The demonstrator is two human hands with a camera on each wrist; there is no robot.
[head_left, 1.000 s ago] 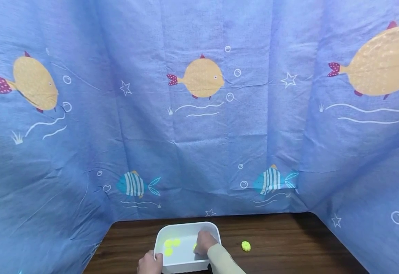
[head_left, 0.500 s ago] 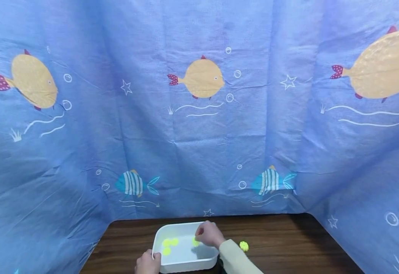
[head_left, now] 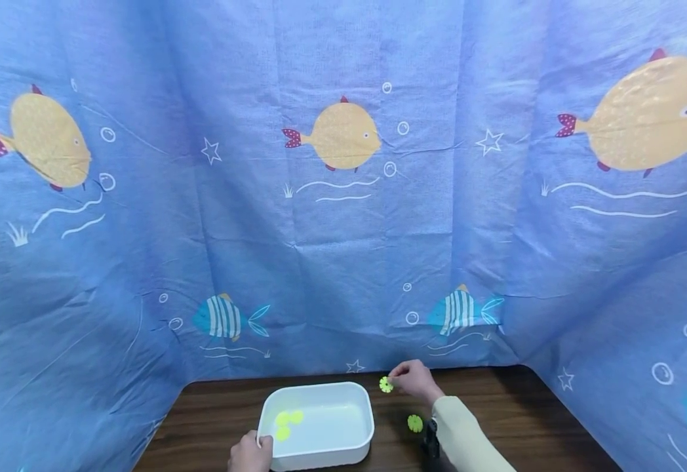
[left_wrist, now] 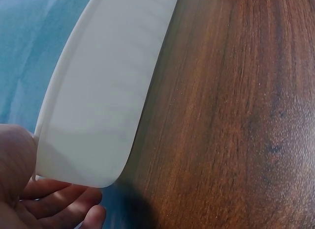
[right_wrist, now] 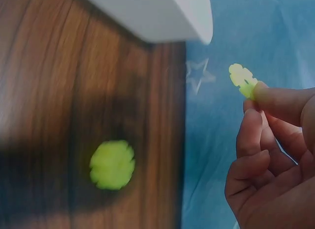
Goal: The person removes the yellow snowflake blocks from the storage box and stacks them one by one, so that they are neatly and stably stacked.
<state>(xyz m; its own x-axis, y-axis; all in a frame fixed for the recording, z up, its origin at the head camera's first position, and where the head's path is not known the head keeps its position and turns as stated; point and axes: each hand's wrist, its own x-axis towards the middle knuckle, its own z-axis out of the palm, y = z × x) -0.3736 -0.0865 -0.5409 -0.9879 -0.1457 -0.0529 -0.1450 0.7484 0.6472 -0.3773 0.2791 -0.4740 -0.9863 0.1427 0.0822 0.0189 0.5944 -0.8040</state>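
A white tub [head_left: 355, 400] [left_wrist: 103, 111] [right_wrist: 162, 17] stands on the brown wooden table [head_left: 497, 419], with yellow-green toothed discs [head_left: 284, 423] lying inside at its left. My left hand [head_left: 252, 453] [left_wrist: 29, 189] grips the tub's near left corner. My right hand [head_left: 415, 380] [right_wrist: 268, 150] is lifted to the right of the tub and pinches one yellow-green disc [head_left: 386, 385] [right_wrist: 242, 79] between thumb and forefinger. Another such disc [head_left: 415, 423] [right_wrist: 112, 165] lies on the table below that hand, right of the tub.
A blue cloth printed with fish [head_left: 343, 196] hangs as a backdrop behind and on both sides of the table, closing it in. The cloth meets the table's far edge close behind the tub.
My right hand has come up out of the tub with a disc and moved right and farther away, past the tub's rim. The left hand stays on the corner.
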